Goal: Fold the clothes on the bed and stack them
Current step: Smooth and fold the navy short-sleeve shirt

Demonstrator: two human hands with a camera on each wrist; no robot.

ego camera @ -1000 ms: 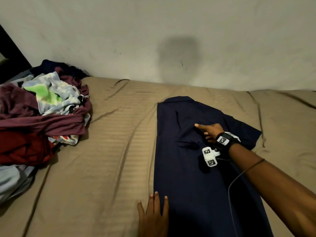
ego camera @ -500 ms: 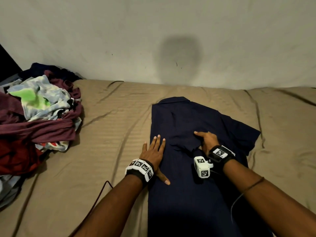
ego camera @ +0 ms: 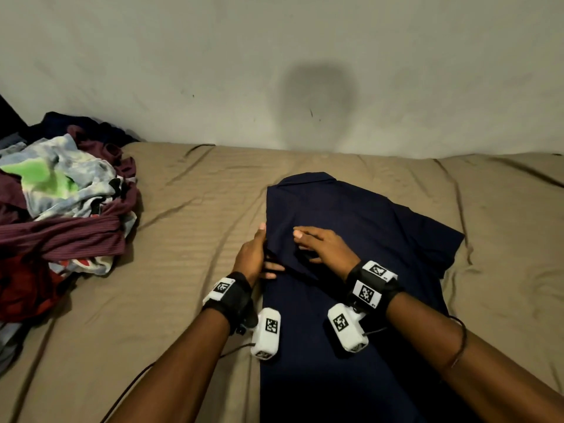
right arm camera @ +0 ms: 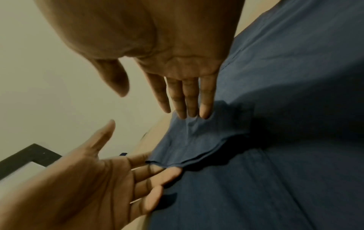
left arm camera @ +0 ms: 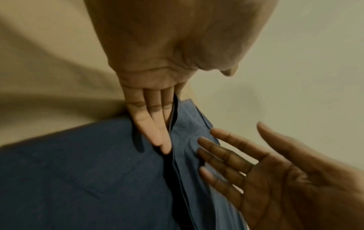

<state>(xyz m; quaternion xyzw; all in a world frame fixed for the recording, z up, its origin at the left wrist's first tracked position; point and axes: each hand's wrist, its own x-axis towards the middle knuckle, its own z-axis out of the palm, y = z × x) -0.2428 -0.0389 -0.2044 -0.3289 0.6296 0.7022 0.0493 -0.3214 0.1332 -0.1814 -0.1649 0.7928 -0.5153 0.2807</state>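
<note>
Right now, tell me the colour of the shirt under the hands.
Plain dark navy blue shirt, clearest in the head view.

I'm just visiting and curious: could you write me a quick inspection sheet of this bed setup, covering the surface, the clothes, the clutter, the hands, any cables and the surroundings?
Surface: tan bed sheet, wrinkled.
Job's things: navy shirt lying flat, its left side folded in, one sleeve still spread out to the right; unfolded clothes pile at the left edge of the bed.
Clutter: nothing seen.
Hands: left hand with straight fingers slid under the shirt's folded flap at its left edge; right hand with straight fingers resting on top of the flap. Both wear wrist cameras.
Cables: dark cable trailing from the left wrist across the sheet.
Surroundings: plain wall behind the bed.
</note>
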